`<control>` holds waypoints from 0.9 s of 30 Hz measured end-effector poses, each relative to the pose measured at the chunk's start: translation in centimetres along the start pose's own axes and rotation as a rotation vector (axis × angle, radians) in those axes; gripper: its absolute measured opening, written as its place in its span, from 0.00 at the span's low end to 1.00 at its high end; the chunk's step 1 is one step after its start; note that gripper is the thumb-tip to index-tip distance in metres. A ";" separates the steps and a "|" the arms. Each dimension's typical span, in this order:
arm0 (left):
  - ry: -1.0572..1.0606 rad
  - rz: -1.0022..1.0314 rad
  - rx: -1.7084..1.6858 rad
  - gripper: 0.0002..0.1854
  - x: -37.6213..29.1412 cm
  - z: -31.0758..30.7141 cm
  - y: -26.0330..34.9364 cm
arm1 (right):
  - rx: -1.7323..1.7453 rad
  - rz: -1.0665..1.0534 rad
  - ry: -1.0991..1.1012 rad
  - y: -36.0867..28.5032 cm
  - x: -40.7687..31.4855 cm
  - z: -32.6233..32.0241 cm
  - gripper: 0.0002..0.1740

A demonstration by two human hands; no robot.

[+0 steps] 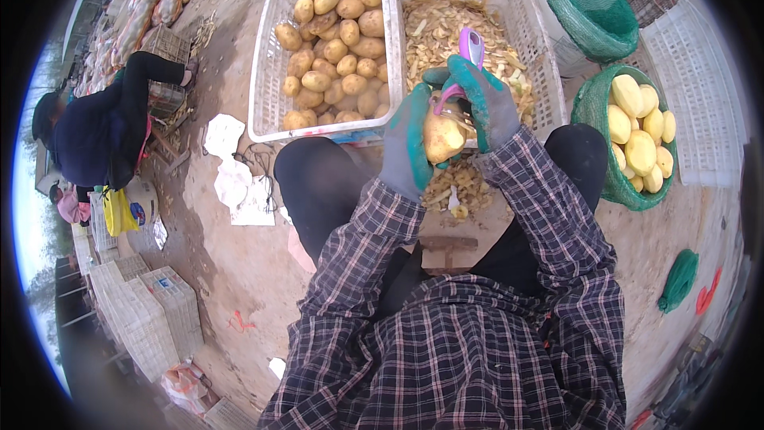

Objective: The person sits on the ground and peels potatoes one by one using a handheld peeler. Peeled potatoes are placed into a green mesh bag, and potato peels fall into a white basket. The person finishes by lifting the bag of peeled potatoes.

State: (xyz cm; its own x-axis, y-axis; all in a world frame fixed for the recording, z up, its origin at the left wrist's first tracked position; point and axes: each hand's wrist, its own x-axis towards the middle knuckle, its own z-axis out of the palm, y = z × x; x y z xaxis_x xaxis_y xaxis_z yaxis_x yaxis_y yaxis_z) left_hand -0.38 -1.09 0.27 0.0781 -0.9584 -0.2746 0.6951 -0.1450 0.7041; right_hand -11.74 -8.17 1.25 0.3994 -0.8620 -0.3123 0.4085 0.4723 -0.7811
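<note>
My left hand (409, 143), in a grey and green work glove, grips a partly peeled potato (443, 136) over the gap between my knees. Gloved the same way, my right hand (486, 101) holds a purple-handled vegetable peeler (471, 49), its head against the potato's upper side. Beyond my left hand stands a white plastic crate (260, 80) of unpeeled potatoes (335, 49). The crate beside it (552, 77) holds potato peelings (441, 27). Peeled potatoes (641, 153) fill a green mesh bag (588, 104) to the right.
Another green mesh bag (591, 9) lines a tall container at the upper right. Peelings (462, 182) lie on the ground between my knees, near a small wooden stool (449, 243). At the left a person (89, 137) sits near stacked crates (149, 310). A folded green net (678, 280) lies at the right.
</note>
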 end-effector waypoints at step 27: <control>-0.131 0.338 0.190 0.27 -0.1 -2.7 -2.6 | -0.082 -0.042 0.044 0.2 -0.2 0.8 0.26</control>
State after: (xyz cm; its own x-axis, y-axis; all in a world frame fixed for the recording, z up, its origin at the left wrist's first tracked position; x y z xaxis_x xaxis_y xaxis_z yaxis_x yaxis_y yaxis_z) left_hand -0.23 0.01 -3.34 0.1794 -0.9812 0.0704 0.5002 0.1526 0.8523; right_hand -11.16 -7.75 1.62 0.3464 -0.8889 -0.3000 0.3551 0.4202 -0.8350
